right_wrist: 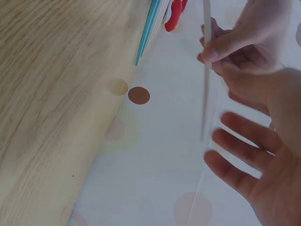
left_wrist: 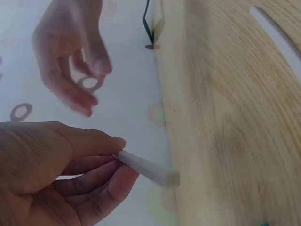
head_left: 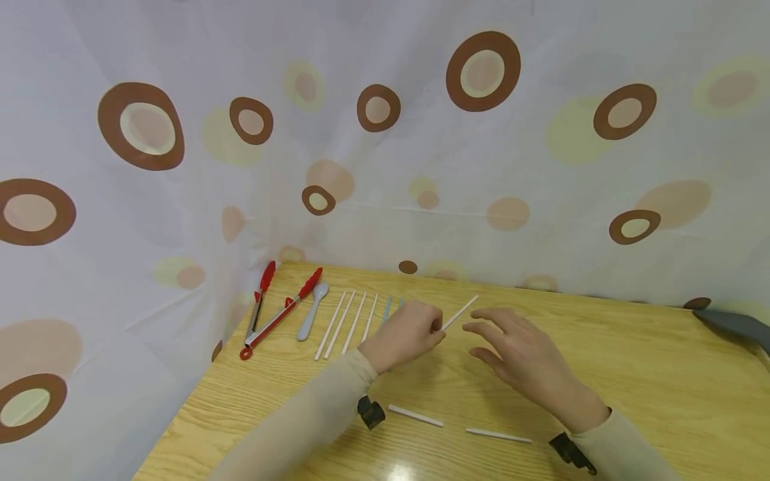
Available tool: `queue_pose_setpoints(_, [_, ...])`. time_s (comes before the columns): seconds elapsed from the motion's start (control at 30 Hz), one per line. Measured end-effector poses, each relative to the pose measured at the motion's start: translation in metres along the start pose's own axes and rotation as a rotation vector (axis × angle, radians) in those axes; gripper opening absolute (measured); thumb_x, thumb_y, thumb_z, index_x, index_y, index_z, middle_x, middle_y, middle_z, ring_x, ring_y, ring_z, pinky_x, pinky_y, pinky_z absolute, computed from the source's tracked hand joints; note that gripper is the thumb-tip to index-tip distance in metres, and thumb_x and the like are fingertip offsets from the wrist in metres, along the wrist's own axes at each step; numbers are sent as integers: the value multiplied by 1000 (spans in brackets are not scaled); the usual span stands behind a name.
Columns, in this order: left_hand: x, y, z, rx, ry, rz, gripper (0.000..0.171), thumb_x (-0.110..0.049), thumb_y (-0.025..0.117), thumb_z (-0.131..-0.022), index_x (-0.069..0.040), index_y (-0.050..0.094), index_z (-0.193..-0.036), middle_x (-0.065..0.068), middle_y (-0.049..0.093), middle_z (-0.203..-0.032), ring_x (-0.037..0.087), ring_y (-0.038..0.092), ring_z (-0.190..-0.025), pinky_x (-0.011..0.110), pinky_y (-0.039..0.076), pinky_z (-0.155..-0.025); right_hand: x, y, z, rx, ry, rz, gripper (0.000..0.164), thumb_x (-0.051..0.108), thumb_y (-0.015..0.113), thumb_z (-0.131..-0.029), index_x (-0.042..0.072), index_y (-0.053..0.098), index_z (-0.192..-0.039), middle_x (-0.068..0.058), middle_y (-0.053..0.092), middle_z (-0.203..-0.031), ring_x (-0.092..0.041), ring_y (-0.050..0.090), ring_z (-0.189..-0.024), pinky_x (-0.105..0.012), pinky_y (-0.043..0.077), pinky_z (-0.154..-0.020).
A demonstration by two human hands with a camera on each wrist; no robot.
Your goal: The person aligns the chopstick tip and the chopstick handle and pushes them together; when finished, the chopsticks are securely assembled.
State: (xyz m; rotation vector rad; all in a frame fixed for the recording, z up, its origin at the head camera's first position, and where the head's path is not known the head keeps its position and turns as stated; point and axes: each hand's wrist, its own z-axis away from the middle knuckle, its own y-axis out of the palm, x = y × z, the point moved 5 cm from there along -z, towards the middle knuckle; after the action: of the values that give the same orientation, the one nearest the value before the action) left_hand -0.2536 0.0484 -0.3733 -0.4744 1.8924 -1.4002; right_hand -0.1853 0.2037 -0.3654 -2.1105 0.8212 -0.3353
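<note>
My left hand [head_left: 409,334] pinches a white chopstick [head_left: 460,312] between thumb and fingers, raised over the table. One squared end of this chopstick [left_wrist: 155,173] juts out of the fingers in the left wrist view. To its right, my right hand [head_left: 523,354] is held in the air with loosely bent, spread fingers and nothing in them. The right wrist view has the chopstick's thin end [right_wrist: 203,127] close to the right fingertips, with a small gap. Nearer me, two white chopsticks, a left one [head_left: 415,415] and a right one [head_left: 499,435], lie roughly end to end.
Several white chopsticks [head_left: 339,326] lie side by side beyond the left forearm, with blue chopsticks [head_left: 388,308] partly hidden by the left hand. Left of them are a grey spoon [head_left: 310,317] and red-tipped tongs [head_left: 283,312]. A dark grey object [head_left: 734,326] sits at the far right edge.
</note>
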Motion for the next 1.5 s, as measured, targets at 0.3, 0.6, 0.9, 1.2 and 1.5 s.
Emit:
queue_pose_setpoints(0.3, [32,18,-9,10,-199,214,43,-4,72,-88,-12,50,-52,-7,44,-45,5,39,-37,17,35,-40,10,18,19,319,70,-179,31,20,87,-77,16,71,-103,5,64,-100,-13,63,-88,-32,54,-71])
queue_pose_setpoints(0.6, [51,35,-10,39,-307,228,41,2,72,-86,-8,54,-50,-7,37,-39,5,31,-32,17,30,-35,16,29,34,559,190,-368,20,27,83,-82,23,69,-97,15,63,-95,-5,61,-82,-29,52,-66])
queue_pose_setpoints(0.9, [60,40,-13,43,-402,237,50,3,69,-87,-13,40,-49,-6,31,-39,6,30,-31,18,28,-34,24,33,46,658,251,-398,29,27,89,-73,24,63,-86,20,50,-74,2,46,-65,-23,43,-56])
queue_pose_setpoints(1.2, [65,44,-16,43,-417,245,45,10,63,-86,-9,46,-49,-3,40,-37,7,36,-29,18,32,-34,22,36,56,743,296,-436,29,20,87,-75,25,61,-85,18,48,-74,1,45,-66,-23,41,-55])
queue_pose_setpoints(1.5, [67,42,-18,41,-433,242,33,11,59,-87,-2,58,-57,6,54,-43,10,43,-30,19,35,-34,18,35,57,744,277,-463,24,20,83,-81,26,59,-81,21,49,-73,2,46,-64,-22,43,-55])
